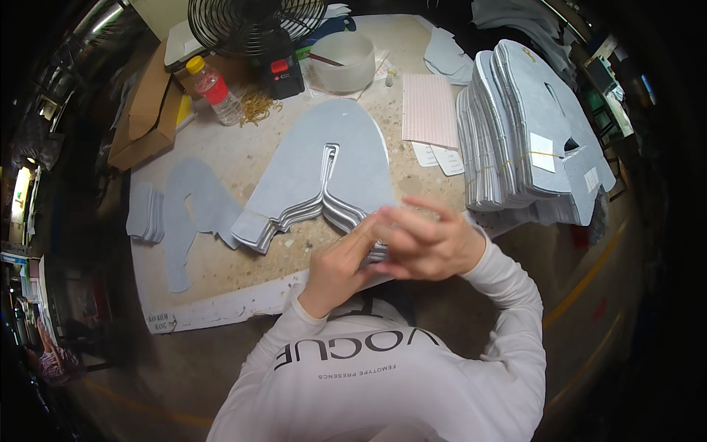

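A thick stack of grey, horseshoe-shaped cut pieces (317, 158) lies on the table in front of me, its two legs toward me. My left hand (339, 265) grips the end of the stack's right leg, fingers over the top and thumb near its lower side. Over that same end is my right hand (427, 239), smeared by motion and partly covering the left fingertips. Whether it holds anything is too blurred to make out. A thin band seems to cross the stack's left leg.
Grey pieces (199, 191) and a small stack (146, 214) lie left. Banded stacks (508, 125) stand right, beside a pink sheet (429, 110). Behind are rubber bands (258, 109), a bottle (215, 90), a white bowl (345, 70), a fan (254, 22) and a cardboard box (143, 110).
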`<state>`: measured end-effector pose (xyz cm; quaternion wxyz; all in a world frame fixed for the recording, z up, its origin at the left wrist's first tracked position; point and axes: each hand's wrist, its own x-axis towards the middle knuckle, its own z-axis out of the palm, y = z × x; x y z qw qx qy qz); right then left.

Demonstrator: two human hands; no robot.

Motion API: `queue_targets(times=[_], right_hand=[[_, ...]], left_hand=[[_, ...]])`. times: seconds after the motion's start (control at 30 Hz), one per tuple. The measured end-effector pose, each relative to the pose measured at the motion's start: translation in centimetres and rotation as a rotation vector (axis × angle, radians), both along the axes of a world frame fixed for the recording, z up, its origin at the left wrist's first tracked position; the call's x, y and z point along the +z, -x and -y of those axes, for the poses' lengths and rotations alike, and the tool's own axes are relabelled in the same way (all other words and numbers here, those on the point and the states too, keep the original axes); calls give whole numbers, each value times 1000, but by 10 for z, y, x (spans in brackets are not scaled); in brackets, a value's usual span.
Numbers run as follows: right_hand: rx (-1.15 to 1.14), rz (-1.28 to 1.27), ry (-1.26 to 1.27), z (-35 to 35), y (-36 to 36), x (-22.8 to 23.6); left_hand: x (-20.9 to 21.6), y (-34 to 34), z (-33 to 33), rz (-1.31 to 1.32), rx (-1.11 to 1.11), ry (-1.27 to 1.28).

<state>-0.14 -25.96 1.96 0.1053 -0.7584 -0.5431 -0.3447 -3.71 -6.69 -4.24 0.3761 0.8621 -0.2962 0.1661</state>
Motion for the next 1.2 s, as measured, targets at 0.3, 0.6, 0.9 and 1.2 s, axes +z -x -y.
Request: queue_targets(times=[0.3, 0.6, 0.9, 1.2], right_hand=[[-48, -558, -197, 29, -6, -17], [200, -754, -267, 9, -2, -9], [20, -772, -228, 39, -21, -12], [-113, -476, -130, 16, 36, -37]], left_hand=[[26, -6, 3, -122, -138, -69], [19, -21, -1, -9, -295, -88], [2, -23, 0, -7, -228, 137], [12, -33, -2, -285, -205, 209]])
